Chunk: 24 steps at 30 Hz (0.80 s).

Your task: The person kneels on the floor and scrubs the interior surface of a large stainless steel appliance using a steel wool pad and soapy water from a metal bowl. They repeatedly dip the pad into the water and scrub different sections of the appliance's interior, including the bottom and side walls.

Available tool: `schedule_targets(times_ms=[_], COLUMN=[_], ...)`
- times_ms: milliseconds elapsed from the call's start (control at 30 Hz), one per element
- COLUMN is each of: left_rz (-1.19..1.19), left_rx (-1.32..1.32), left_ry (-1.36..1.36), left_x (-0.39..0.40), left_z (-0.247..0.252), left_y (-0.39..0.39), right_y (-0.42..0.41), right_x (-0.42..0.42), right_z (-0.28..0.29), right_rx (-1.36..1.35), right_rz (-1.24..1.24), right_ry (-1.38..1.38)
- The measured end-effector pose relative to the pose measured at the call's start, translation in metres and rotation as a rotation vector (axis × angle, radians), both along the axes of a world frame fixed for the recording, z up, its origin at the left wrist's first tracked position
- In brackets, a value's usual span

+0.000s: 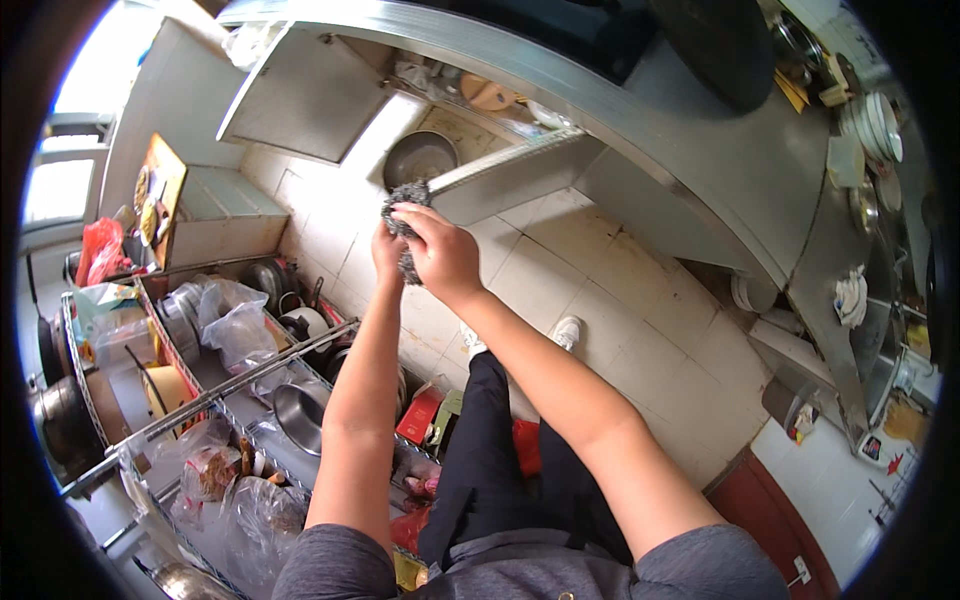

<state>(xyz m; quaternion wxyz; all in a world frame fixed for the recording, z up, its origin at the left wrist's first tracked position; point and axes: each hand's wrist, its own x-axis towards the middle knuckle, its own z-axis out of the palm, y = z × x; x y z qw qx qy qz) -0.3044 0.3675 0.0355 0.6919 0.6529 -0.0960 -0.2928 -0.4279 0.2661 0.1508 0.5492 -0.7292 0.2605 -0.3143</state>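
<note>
A dark grey, fuzzy, crumpled cloth (pixel 406 201) is bunched between my two hands, with one end hanging below them. My left hand (pixel 388 251) grips it from the left side. On the right, my right hand (pixel 446 251) has its fingers wrapped over the top of the cloth. Both arms are stretched out in front of me, above the tiled floor. Just beyond the hands is the edge of an open cabinet door (pixel 517 176). Behind that lies a round dark metal pan (pixel 421 159) at the open lower cabinet.
A second cabinet door (pixel 307 94) stands open at left. Above runs a steel counter (pixel 739 169) with stacked bowls (pixel 871 127) on the right. Wire shelving (pixel 217 405) with pots and plastic bags stands close on my left. Pale tiles (pixel 615 300) cover the floor.
</note>
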Motion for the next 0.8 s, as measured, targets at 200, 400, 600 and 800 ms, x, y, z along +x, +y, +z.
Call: schedule_targets(times_ms=[200, 400, 600, 800], left_rz=[-0.009, 0.068, 0.193, -0.213], left_rx=[0.051, 0.010, 0.217, -0.193], left_ry=[-0.165, -0.172, 0.137, 0.655], left_x=[0.019, 0.022, -0.073, -0.213], left_z=[-0.018, -0.013, -0.041, 0.047], left_y=[-0.023, -0.064, -0.133, -0.268], right_y=[-0.046, -0.068, -0.086, -0.113], right_x=[-0.143, -0.288, -0.325, -0.315], right_z=[-0.044, -0.102, -0.105, -0.081], right_rx=[0.045, 0.287, 0.486, 0.556], right_rz=[-0.240, -0.567, -0.729, -0.724], right_ry=[0.188, 0.374, 0.214, 0.014])
